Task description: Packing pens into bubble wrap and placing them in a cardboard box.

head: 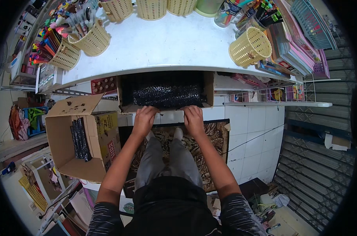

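A cardboard box (209,91) sits below the edge of the white table, with a bundle in glossy black plastic wrap (166,94) inside it. My left hand (145,118) rests its fingertips at the box's near edge, left of its middle. At the same edge, further right, is my right hand (193,117), fingers bent over the rim. Whether the fingers grip the cardboard or the black plastic is hard to tell. To the left stands a second, open cardboard box (59,141), holding several narrow black-wrapped pieces (80,140).
The white table (166,41) bears woven-look plastic baskets, one an upright yellow basket (249,47), beside stacked books (290,53). A patterned mat (216,147) lies underfoot on white tiles. A wire rack (284,96) and a metal folding gate (314,165) stand at right.
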### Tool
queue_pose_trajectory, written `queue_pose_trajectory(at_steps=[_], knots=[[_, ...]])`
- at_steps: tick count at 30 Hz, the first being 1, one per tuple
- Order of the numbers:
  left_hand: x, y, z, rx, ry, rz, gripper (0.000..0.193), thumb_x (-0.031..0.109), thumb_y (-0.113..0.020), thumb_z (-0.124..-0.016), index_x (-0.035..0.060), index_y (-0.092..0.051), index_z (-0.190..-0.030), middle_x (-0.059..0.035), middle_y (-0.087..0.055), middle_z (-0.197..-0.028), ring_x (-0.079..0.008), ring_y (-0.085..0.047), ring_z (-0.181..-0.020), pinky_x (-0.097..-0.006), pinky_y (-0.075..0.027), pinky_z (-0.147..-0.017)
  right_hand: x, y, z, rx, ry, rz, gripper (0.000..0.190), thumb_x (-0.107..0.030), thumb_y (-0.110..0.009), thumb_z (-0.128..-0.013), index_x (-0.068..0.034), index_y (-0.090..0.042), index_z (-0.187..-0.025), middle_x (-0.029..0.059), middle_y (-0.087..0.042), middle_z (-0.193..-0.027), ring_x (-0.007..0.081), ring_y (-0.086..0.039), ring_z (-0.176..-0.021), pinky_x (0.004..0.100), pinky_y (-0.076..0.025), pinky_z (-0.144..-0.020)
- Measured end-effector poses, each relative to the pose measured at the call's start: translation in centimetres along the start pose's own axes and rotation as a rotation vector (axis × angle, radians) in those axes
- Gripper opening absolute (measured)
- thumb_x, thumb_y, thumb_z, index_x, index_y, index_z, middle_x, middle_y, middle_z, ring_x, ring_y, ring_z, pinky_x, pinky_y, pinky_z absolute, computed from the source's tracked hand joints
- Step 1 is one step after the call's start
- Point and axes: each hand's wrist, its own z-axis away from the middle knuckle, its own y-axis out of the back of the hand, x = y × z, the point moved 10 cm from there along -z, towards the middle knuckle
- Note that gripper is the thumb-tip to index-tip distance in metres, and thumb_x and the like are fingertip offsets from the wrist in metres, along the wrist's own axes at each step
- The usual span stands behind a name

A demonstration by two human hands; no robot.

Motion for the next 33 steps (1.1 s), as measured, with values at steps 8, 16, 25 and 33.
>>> queue_pose_trajectory(at_steps=[8,16,25,33], knots=[[-1.1,0.1,-0.4,0.000,0.057,-0.001,0.026,0.005,-0.071,-0.098,0.0071,-0.076,-0.124,-0.0095,-0.068,-0.143,-0.0337,-0.066,-0.126,-0.0471,-0.049,-0.105,-0.6,-0.6,-2.0,-0.085,-0.117,0.031,0.035,-0.010,-0.076,-0.087,-0.008,-0.075,-0.122,0.0083,-0.076,-0.128,0.0308,-0.062,-0.120,0.0462,-0.043,-0.105],[-1.2,0.2,-1.1,-0.032,0.052,0.002,0.032,0.008,-0.072,-0.101,0.0065,-0.075,-0.132,-0.0132,-0.061,-0.153,-0.0358,-0.065,-0.129,-0.0502,-0.049,-0.108,0.2,-1.6,-2.0,-0.158,-0.159,0.088,0.031,-0.017,-0.081,-0.088,-0.008,-0.082,-0.118,0.0054,-0.077,-0.131,0.0280,-0.063,-0.115,0.0443,-0.042,-0.102],[0.2,1.7,-1.5,0.023,0.049,-0.041,0.053,0.000,-0.074,-0.095,0.0088,-0.068,-0.147,-0.0139,-0.044,-0.164,-0.0343,-0.069,-0.103,-0.0486,-0.057,-0.097,-2.1,0.7,-2.2,-0.026,-0.044,-0.041,0.034,-0.012,-0.080,-0.090,-0.006,-0.081,-0.124,0.0036,-0.076,-0.133,0.0284,-0.063,-0.119,0.0454,-0.049,-0.099],[1.7,4.4,-4.7,0.070,0.087,-0.122,0.053,0.005,-0.081,-0.093,0.0179,-0.070,-0.143,-0.0156,-0.053,-0.147,-0.0323,-0.068,-0.098,-0.0434,-0.058,-0.078,-3.9,2.6,-2.9,0.108,0.074,0.012,0.035,0.001,-0.080,-0.081,-0.009,-0.084,-0.114,-0.0006,-0.078,-0.126,0.0254,-0.065,-0.109,0.0417,-0.049,-0.093]])
